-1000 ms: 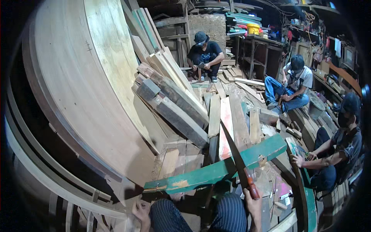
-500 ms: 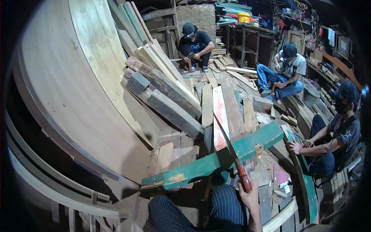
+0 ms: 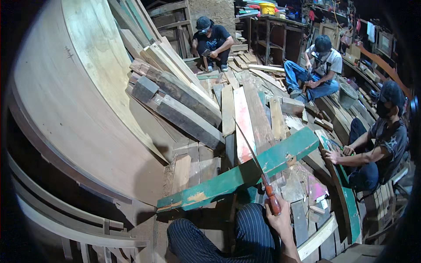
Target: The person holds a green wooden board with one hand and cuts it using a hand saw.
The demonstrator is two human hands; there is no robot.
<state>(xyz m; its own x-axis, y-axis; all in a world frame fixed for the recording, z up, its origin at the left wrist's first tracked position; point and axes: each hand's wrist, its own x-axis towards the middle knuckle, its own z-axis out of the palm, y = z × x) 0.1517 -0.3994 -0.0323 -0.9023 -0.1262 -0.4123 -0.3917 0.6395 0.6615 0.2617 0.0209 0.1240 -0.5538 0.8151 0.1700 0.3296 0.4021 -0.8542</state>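
My right hand (image 3: pixel 280 219) is closed around the reddish-brown wooden handle of a handsaw (image 3: pixel 271 193). Its long narrow blade tapers away from me and crosses over a green-painted board (image 3: pixel 232 179), which lies slantwise just beyond my knees. Whether the teeth touch the wood cannot be made out. Bare, chipped wood shows through the paint near the board's left end and at its right side. My left hand is out of view.
Stacked timbers (image 3: pixel 184 118) and large curved panels (image 3: pixel 87 109) stand at left. Loose planks (image 3: pixel 243 122) cover the floor ahead. Three people sit or crouch nearby; the person at right (image 3: pixel 381 140) handles another green board (image 3: pixel 348 210). A grey bucket (image 3: pixel 347 95) stands behind.
The view has shifted slightly, so the scene sits a little further left and higher. The saw blade now appears thinner, turned more edge-on. My right hand keeps its grip.
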